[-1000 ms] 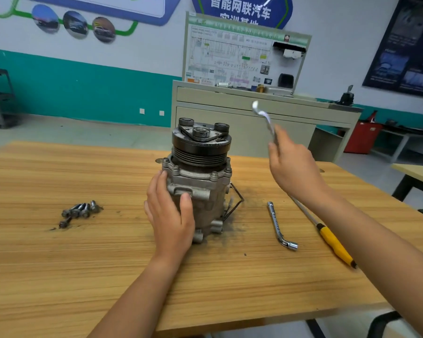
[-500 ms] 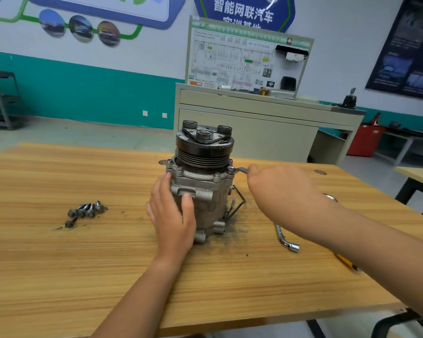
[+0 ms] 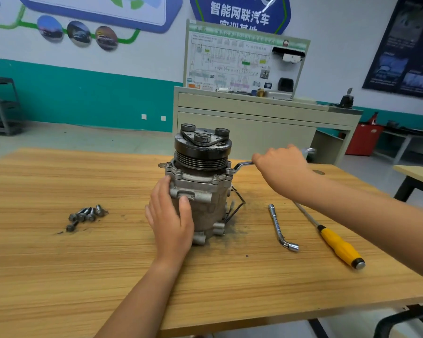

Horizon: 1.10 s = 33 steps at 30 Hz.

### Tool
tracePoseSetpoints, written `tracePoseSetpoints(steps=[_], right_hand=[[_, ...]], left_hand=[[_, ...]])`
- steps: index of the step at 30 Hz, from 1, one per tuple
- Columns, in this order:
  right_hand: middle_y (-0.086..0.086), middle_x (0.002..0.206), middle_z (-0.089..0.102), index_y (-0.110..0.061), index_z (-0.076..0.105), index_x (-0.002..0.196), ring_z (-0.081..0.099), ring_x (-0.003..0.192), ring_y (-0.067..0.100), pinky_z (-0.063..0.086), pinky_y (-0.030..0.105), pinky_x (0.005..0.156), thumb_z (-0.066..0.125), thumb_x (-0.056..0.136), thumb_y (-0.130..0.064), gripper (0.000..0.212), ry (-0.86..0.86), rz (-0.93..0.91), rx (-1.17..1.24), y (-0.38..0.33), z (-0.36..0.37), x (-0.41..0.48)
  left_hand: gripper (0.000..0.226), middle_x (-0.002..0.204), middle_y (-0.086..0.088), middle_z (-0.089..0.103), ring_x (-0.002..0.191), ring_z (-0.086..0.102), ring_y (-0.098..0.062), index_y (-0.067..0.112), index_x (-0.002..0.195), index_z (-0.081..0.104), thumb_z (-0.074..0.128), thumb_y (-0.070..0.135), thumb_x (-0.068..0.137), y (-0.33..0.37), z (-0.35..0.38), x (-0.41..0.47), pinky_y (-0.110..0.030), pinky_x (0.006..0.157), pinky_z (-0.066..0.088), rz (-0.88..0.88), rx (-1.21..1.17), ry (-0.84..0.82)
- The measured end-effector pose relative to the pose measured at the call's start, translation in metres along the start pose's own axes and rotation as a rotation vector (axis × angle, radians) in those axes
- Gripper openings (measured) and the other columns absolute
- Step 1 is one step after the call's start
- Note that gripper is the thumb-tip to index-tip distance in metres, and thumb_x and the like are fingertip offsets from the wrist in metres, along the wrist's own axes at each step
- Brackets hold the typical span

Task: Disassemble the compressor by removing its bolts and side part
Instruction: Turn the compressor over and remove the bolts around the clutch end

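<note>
Head view: you are looking down on a wooden table [image 3: 59, 276]. The compressor [image 3: 205, 191] stands upright near its middle, with the pulley [image 3: 203, 147] end up.
Left hand: your left hand [image 3: 171, 220] lies flat against the near side of the compressor. The fingers are fairly straight and the thumb is pressed on the housing. The hand covers much of that side.
Right hand: your right hand [image 3: 281, 167] is curled round the shaft of a wrench [image 3: 242, 165] and hides the middle of the shaft. The far end pokes out behind your knuckles and is blurred.
Wrench head: it sits at the corner bolt [image 3: 229, 171] on the right of the flange. You cannot tell whether it is fully seated.
Other flange bolts: a few heads show along the near edge. The pulley hides the ones at the back.
Loose bolts [image 3: 86, 215]: they lie in a small cluster well to the left, overlapping, so the count is hard to read.
Other tools: a bent socket wrench [image 3: 277, 225] lies just right of the compressor. A yellow-handled screwdriver [image 3: 337, 242] lies further right, with your right forearm crossing over its tip.
Wire [image 3: 238, 198]: a thin dark loop at the compressor's right side. Its lower end is lost against the body.
</note>
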State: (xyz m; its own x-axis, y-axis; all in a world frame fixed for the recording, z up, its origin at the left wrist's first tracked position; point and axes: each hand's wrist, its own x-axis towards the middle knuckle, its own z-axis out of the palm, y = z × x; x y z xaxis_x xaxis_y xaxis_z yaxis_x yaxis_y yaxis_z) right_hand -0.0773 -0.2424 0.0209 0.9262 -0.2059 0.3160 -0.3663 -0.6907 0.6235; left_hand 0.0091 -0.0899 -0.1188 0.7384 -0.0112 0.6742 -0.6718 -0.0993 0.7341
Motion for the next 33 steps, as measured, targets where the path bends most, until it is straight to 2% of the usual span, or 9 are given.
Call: tracePoseSetpoints(steps=[3, 5, 7, 10, 12, 15, 17, 22, 33], right_hand=[[0.011, 0.091, 0.06, -0.005, 0.053, 0.109, 0.059, 0.082, 0.028, 0.035, 0.032, 0.063, 0.051, 0.086, 0.004, 0.025, 0.137, 0.003, 0.097, -0.005, 0.019, 0.018], [0.017, 0.073, 0.062, 0.002, 0.062, 0.087, 0.061, 0.063, 0.029, 0.04, 0.029, 0.048, 0.07, 0.065, 0.013, 0.025, 0.321, -0.049, 0.163, -0.007, 0.024, 0.027], [0.018, 0.064, 0.062, 0.004, 0.065, 0.073, 0.061, 0.055, 0.029, 0.045, 0.028, 0.044, 0.077, 0.05, 0.015, 0.029, 0.431, -0.119, 0.241, -0.008, 0.028, 0.037], [0.024, 0.092, 0.066, 0.006, 0.064, 0.097, 0.064, 0.086, 0.035, 0.049, 0.041, 0.073, 0.061, 0.072, 0.014, 0.027, 0.414, -0.168, 0.338, -0.011, 0.034, 0.047], [0.018, 0.109, 0.063, -0.003, 0.053, 0.124, 0.058, 0.101, 0.032, 0.043, 0.042, 0.086, 0.044, 0.09, 0.003, 0.035, 0.401, -0.035, 0.454, -0.009, 0.037, 0.043], [0.006, 0.075, 0.058, -0.01, 0.04, 0.133, 0.056, 0.066, 0.025, 0.042, 0.035, 0.056, 0.035, 0.1, -0.015, 0.034, 0.46, 0.29, 0.849, -0.005, 0.029, 0.017], [-0.002, 0.061, 0.047, -0.009, 0.041, 0.128, 0.046, 0.052, 0.016, 0.032, 0.03, 0.045, 0.032, 0.1, -0.02, 0.032, 0.404, 0.315, 0.933, -0.004, 0.022, -0.008], [-0.005, 0.064, 0.046, -0.016, 0.041, 0.117, 0.045, 0.055, 0.012, 0.029, 0.027, 0.043, 0.032, 0.099, -0.02, 0.02, -0.033, 0.104, 0.535, -0.007, 0.008, -0.052], [-0.001, 0.06, 0.03, -0.008, 0.047, 0.113, 0.028, 0.046, 0.013, 0.022, 0.024, 0.038, 0.045, 0.09, -0.002, 0.024, -0.153, -0.076, 0.024, -0.017, -0.035, -0.034]], left_hand=[[0.06, 0.136, -0.009, 0.044, 0.128, 0.038, -0.021, 0.007, 0.138, 0.038, 0.029, 0.038, 0.087, -0.001, 0.001, 0.001, -0.05, 0.108, 0.027, -0.005, -0.007, -0.005], [0.06, 0.136, -0.01, 0.044, 0.127, 0.038, -0.023, 0.007, 0.138, 0.038, 0.03, 0.038, 0.087, 0.0, 0.002, 0.002, -0.055, 0.106, 0.029, -0.005, -0.019, -0.001], [0.059, 0.135, -0.01, 0.044, 0.127, 0.039, -0.023, 0.007, 0.137, 0.038, 0.03, 0.038, 0.087, 0.0, 0.002, 0.003, -0.056, 0.105, 0.03, -0.005, -0.027, -0.002], [0.059, 0.135, -0.009, 0.044, 0.127, 0.038, -0.022, 0.008, 0.137, 0.038, 0.029, 0.038, 0.087, -0.001, 0.001, 0.002, -0.055, 0.105, 0.03, -0.002, -0.02, -0.006], [0.06, 0.136, -0.009, 0.044, 0.128, 0.039, -0.023, 0.008, 0.138, 0.038, 0.029, 0.038, 0.087, -0.001, 0.001, 0.002, -0.055, 0.105, 0.029, -0.004, -0.018, -0.008], [0.061, 0.135, -0.012, 0.044, 0.128, 0.039, -0.025, 0.005, 0.137, 0.038, 0.029, 0.038, 0.087, 0.001, 0.001, 0.002, -0.055, 0.105, 0.029, -0.003, -0.024, -0.005], [0.061, 0.135, -0.012, 0.045, 0.127, 0.039, -0.025, 0.005, 0.137, 0.039, 0.029, 0.038, 0.086, 0.001, 0.001, 0.002, -0.055, 0.105, 0.029, -0.01, -0.024, -0.011], [0.063, 0.134, -0.014, 0.044, 0.127, 0.039, -0.028, 0.002, 0.136, 0.039, 0.029, 0.038, 0.085, 0.003, 0.002, 0.003, -0.055, 0.105, 0.03, -0.013, -0.029, -0.012], [0.061, 0.135, -0.012, 0.044, 0.127, 0.039, -0.025, 0.004, 0.136, 0.039, 0.03, 0.037, 0.086, 0.0, 0.002, 0.003, -0.054, 0.106, 0.029, 0.001, -0.015, -0.009]])
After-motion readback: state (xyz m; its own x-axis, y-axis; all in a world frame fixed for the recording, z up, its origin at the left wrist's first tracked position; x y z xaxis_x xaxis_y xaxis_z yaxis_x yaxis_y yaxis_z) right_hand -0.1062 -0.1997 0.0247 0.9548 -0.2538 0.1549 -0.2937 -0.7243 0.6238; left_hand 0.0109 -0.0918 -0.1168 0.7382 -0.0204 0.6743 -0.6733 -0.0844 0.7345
